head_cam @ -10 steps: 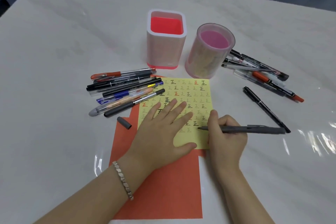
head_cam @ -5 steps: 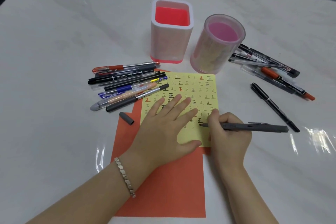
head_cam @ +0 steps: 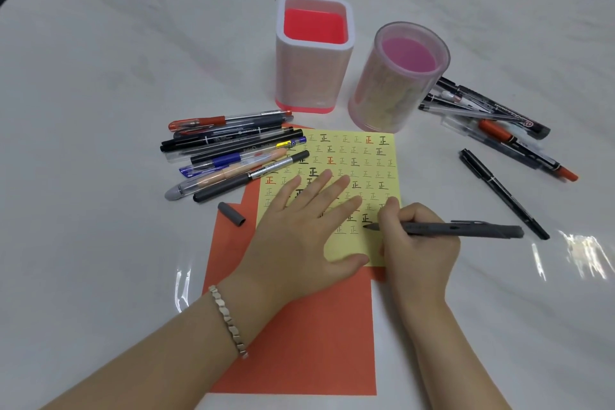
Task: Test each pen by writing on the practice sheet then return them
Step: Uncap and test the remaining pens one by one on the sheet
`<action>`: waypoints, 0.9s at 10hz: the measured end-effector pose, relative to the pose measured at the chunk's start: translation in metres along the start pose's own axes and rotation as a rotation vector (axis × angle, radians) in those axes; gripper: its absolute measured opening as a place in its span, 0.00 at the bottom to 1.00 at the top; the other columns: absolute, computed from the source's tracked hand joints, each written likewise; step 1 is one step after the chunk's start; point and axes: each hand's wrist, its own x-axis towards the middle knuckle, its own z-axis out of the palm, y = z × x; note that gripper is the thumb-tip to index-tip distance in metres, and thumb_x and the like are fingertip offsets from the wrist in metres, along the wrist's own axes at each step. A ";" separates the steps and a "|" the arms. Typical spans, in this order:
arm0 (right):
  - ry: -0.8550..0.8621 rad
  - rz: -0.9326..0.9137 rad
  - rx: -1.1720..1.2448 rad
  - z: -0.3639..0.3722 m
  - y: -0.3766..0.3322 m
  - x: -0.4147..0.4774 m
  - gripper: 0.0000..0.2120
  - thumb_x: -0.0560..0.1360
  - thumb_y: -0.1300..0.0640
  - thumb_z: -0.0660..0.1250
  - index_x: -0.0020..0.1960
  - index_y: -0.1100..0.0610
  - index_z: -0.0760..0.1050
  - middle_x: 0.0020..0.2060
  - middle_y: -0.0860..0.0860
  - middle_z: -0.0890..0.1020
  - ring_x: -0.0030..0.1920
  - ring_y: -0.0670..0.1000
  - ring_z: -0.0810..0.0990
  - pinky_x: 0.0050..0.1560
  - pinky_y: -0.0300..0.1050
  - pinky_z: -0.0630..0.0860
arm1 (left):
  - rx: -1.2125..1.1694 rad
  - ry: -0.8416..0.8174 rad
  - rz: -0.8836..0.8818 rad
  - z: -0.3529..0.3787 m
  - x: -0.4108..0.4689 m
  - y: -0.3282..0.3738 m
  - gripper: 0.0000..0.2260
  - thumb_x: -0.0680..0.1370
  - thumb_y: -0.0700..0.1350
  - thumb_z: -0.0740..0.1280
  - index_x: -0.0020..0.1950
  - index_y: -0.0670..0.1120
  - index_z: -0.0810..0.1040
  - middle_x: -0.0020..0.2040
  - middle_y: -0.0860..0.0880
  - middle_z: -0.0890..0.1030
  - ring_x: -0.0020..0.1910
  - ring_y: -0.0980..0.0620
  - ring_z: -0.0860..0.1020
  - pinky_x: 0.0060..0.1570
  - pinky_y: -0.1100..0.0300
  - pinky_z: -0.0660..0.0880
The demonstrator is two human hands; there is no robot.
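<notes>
Nearest me, the left hand [head_cam: 299, 230] lies flat with its fingers spread on the yellow practice sheet [head_cam: 359, 156], plainly to pin the paper so it won't slide on the orange sheet [head_cam: 299, 343] beneath it. Just beside it, the right hand [head_cam: 416, 243] is closed in a writing grip around the dark grey pen [head_cam: 459, 229]; the pen lies low and nearly level, its long axis running left to right, nib pointing left onto the lower rows of characters and its tail out past the paper's right edge. Its cap [head_cam: 232, 214] sits loose at the sheet's left, I'd guess parked within reach for recapping. Further on, a bundle of pens [head_cam: 233, 153] lies at the sheet's upper left corner and another pile [head_cam: 492, 123] to the right, with one black pen [head_cam: 502, 193] apart. Beyond stand the square holder [head_cam: 314, 83] and round holder [head_cam: 396, 90], both empty, presumably where everything goes back.
</notes>
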 end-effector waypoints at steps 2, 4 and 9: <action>0.047 0.005 0.007 0.000 0.002 0.002 0.17 0.69 0.59 0.67 0.26 0.66 0.67 0.18 0.47 0.67 0.22 0.43 0.65 0.25 0.30 0.62 | 0.007 0.000 0.001 0.000 0.000 0.000 0.30 0.69 0.66 0.59 0.66 0.53 0.74 0.70 0.52 0.69 0.72 0.52 0.63 0.69 0.49 0.55; 0.028 0.004 0.005 0.000 0.002 0.001 0.17 0.66 0.56 0.64 0.26 0.65 0.65 0.19 0.49 0.68 0.23 0.44 0.65 0.27 0.32 0.63 | 0.008 -0.001 -0.003 0.000 0.000 0.000 0.30 0.69 0.66 0.58 0.66 0.53 0.74 0.70 0.52 0.69 0.72 0.52 0.63 0.69 0.49 0.54; 0.025 0.006 0.056 -0.001 0.004 0.000 0.15 0.66 0.58 0.63 0.24 0.60 0.63 0.19 0.49 0.67 0.23 0.44 0.65 0.28 0.30 0.62 | 0.002 0.015 0.001 0.000 0.000 0.000 0.30 0.68 0.66 0.59 0.65 0.52 0.74 0.70 0.51 0.70 0.71 0.51 0.64 0.68 0.48 0.56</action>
